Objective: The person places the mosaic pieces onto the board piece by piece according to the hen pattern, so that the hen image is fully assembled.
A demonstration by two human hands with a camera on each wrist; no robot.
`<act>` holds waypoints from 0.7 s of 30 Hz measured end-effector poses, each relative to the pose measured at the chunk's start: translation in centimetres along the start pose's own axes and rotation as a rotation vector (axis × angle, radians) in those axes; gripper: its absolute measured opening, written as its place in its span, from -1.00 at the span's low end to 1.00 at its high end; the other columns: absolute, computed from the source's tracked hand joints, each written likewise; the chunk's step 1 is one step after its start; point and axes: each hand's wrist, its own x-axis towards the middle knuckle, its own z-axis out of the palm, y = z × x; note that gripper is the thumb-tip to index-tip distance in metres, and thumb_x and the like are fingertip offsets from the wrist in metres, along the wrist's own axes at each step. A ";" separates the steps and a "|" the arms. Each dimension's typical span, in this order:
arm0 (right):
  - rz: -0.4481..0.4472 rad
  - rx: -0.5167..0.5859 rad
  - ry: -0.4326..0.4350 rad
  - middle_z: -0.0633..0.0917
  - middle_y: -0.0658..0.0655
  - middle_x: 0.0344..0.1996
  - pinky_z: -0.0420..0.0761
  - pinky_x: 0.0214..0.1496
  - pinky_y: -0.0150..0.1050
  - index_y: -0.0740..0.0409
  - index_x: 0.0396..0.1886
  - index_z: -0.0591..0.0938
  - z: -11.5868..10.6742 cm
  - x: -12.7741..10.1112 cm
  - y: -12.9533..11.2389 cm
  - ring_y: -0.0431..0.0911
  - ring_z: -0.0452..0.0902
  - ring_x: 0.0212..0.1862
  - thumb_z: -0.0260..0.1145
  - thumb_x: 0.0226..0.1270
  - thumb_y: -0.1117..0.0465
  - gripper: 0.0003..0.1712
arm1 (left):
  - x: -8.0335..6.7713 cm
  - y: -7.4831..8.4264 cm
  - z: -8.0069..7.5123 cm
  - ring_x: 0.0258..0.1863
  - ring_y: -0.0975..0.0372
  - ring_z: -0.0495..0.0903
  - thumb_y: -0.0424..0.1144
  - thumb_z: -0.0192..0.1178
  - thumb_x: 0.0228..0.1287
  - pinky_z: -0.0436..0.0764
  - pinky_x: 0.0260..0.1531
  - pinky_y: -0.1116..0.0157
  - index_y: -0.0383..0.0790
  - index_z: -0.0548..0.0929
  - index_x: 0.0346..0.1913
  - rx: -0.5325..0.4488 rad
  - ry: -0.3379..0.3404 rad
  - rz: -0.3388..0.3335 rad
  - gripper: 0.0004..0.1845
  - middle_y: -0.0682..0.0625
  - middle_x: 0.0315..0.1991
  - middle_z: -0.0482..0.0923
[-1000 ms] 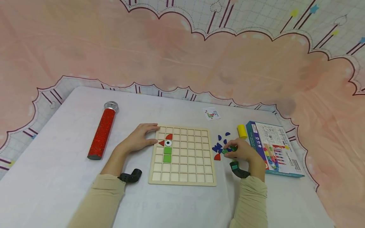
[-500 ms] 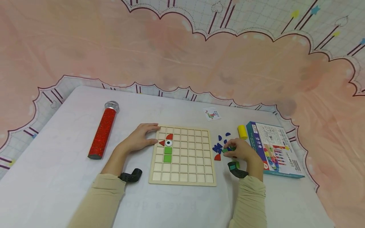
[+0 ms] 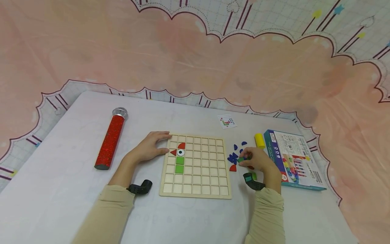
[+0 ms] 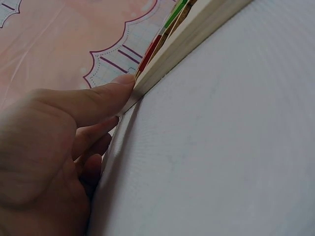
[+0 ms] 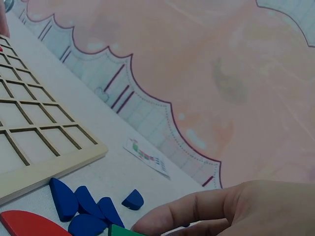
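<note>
White worktop (image 3: 76, 189) against a pink scalloped backdrop. My left hand (image 3: 149, 147) rests flat, fingers straight, on the left edge of the wooden grid board (image 3: 198, 183). My right hand (image 3: 257, 161) has its fingers pinched on a green tile (image 3: 241, 159), now raised slightly above the loose blue pieces (image 3: 233, 156); over the last second it barely shifted, so I judge the pick made and the carry not begun. Left of these fingers, open board cells lie unobstructed. The box (image 3: 294, 159) crowds the right side.
</note>
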 end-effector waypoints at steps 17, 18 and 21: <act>-0.001 0.047 0.041 0.66 0.09 -0.23 0.56 -0.10 -0.26 0.03 -0.12 0.68 -0.9 -0.6 -0.7 -0.03 0.48 -0.14 0.35 0.24 0.10 -0.76 | -0.1 0.1 -0.1 0.45 -0.01 0.04 -0.17 0.30 0.19 0.08 0.41 -0.09 -0.15 0.41 0.32 -0.013 -0.002 0.012 -0.39 -0.08 0.44 0.19; -0.009 0.058 0.038 0.66 0.09 -0.22 0.56 -0.09 -0.26 0.03 -0.11 0.67 -0.8 -0.6 -0.8 -0.03 0.48 -0.12 0.35 0.24 0.09 -0.75 | -0.1 0.1 -0.1 0.45 -0.01 0.04 -0.17 0.30 0.19 0.08 0.41 -0.09 -0.15 0.41 0.32 -0.014 -0.002 0.010 -0.39 -0.08 0.44 0.19; -0.042 0.080 0.031 0.66 0.09 -0.20 0.58 -0.07 -0.24 0.02 -0.09 0.67 -0.7 -0.4 -1.3 -0.03 0.50 -0.10 0.35 0.24 0.05 -0.72 | -0.2 0.1 -0.1 0.45 -0.01 0.03 -0.16 0.30 0.19 0.08 0.41 -0.10 -0.14 0.41 0.32 -0.011 -0.003 0.004 -0.38 -0.08 0.44 0.18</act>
